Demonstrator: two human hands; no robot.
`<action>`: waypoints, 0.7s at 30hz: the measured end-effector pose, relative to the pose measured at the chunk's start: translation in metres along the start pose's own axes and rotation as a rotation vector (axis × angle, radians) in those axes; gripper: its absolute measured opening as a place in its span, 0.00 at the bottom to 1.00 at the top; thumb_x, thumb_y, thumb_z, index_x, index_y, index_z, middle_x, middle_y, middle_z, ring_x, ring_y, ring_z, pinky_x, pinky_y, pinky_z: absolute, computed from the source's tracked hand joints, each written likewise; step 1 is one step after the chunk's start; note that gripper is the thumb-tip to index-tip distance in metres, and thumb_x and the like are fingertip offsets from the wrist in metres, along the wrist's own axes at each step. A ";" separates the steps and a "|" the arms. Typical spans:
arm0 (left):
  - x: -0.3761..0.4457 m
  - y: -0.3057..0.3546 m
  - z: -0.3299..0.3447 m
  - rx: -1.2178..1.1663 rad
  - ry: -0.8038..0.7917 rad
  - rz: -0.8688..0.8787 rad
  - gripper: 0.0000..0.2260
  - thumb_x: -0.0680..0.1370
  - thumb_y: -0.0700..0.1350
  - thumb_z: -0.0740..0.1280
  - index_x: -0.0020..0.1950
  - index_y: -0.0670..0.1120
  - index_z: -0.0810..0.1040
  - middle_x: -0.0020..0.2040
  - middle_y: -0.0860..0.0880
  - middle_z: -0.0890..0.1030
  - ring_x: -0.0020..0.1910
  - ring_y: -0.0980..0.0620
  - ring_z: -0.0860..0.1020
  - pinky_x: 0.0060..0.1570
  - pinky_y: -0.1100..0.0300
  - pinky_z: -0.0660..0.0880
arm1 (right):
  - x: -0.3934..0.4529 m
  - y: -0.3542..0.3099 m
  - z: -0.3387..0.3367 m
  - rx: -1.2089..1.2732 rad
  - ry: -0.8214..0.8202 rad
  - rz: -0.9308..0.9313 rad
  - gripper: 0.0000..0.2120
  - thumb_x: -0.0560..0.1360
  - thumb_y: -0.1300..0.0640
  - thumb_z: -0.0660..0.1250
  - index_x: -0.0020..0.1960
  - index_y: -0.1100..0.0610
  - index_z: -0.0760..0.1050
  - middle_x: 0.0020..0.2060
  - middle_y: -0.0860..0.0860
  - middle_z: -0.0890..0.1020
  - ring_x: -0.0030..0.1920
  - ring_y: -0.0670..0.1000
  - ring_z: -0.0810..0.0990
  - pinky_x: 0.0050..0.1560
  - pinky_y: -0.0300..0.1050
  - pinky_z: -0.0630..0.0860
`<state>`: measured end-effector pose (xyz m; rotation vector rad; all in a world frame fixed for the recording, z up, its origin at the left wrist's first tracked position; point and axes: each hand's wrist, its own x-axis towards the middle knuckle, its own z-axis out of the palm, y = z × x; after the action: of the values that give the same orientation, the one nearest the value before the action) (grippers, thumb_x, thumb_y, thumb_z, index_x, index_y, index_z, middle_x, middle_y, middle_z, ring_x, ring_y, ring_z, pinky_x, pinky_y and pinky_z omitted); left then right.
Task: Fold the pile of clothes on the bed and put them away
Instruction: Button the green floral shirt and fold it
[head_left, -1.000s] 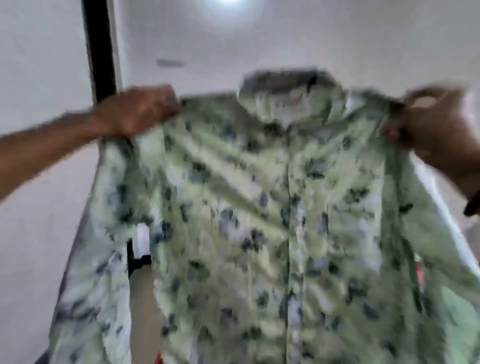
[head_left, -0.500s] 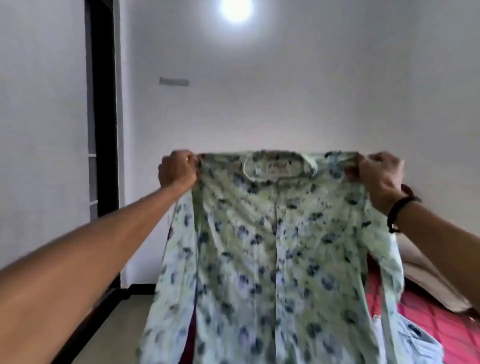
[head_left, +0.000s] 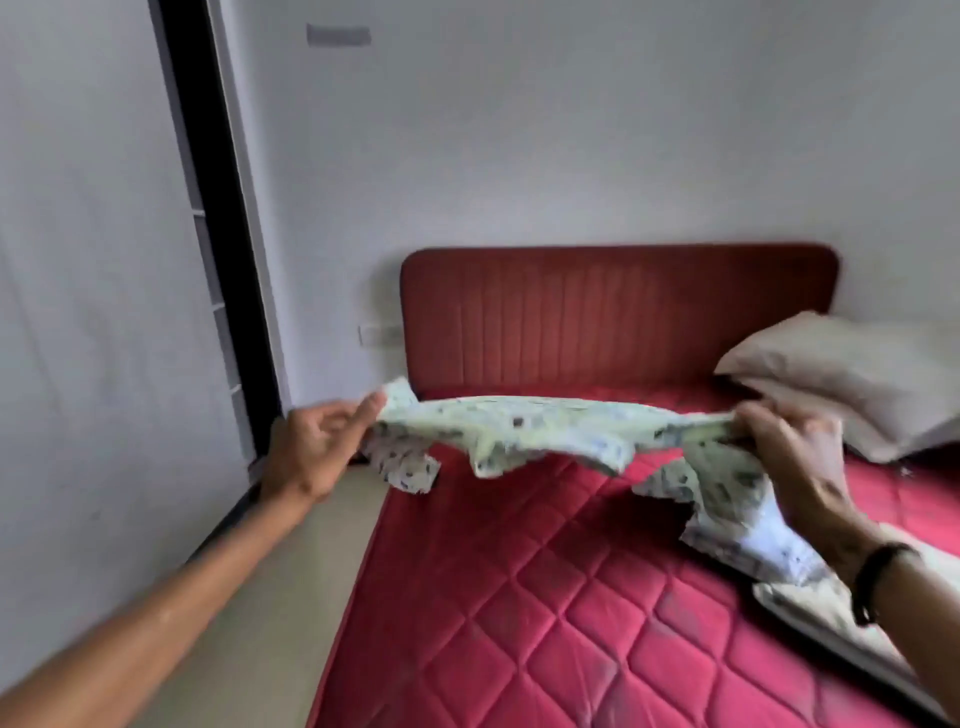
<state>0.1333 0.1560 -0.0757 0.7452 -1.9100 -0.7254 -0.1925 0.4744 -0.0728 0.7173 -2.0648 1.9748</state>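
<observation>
the green printed shirt (head_left: 524, 426) is held stretched above the red mattress (head_left: 519, 597), pinched by the left hand (head_left: 317, 452) and gripped by the right hand (head_left: 795, 457); laying it flat seems called for next.

**What cannot be made out**

The shirt (head_left: 545, 431) is motion-blurred, its print unreadable. The right hand (head_left: 795, 457) is blurred too, its fingertips buried in cloth. The pillow (head_left: 852, 379) and the bed (head_left: 519, 597) run off the right and bottom edges. A small wall plate (head_left: 338, 35) is too blurred to identify.
</observation>
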 end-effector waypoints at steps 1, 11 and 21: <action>-0.023 -0.023 0.012 -0.005 -0.009 -0.123 0.19 0.76 0.65 0.72 0.41 0.49 0.86 0.34 0.51 0.85 0.34 0.51 0.86 0.37 0.53 0.81 | -0.025 0.023 0.000 -0.047 -0.065 0.061 0.10 0.70 0.57 0.68 0.34 0.63 0.77 0.27 0.58 0.77 0.31 0.51 0.74 0.28 0.41 0.71; -0.190 -0.153 0.070 0.271 -0.296 -0.624 0.08 0.72 0.36 0.77 0.39 0.49 0.84 0.35 0.52 0.85 0.26 0.54 0.83 0.37 0.56 0.84 | -0.179 0.174 -0.030 -0.695 -0.506 0.215 0.14 0.66 0.56 0.75 0.27 0.59 0.75 0.22 0.50 0.76 0.26 0.47 0.73 0.29 0.43 0.69; -0.221 -0.137 0.043 0.929 -0.788 -0.439 0.05 0.74 0.45 0.68 0.47 0.52 0.82 0.44 0.53 0.84 0.44 0.51 0.83 0.49 0.55 0.81 | -0.220 0.163 -0.057 -0.956 -1.022 0.408 0.08 0.66 0.59 0.65 0.29 0.56 0.76 0.25 0.49 0.82 0.28 0.52 0.82 0.30 0.42 0.79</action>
<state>0.2065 0.2407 -0.3148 1.6653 -2.8901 -0.3563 -0.0895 0.5743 -0.3123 1.2263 -3.4613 0.3764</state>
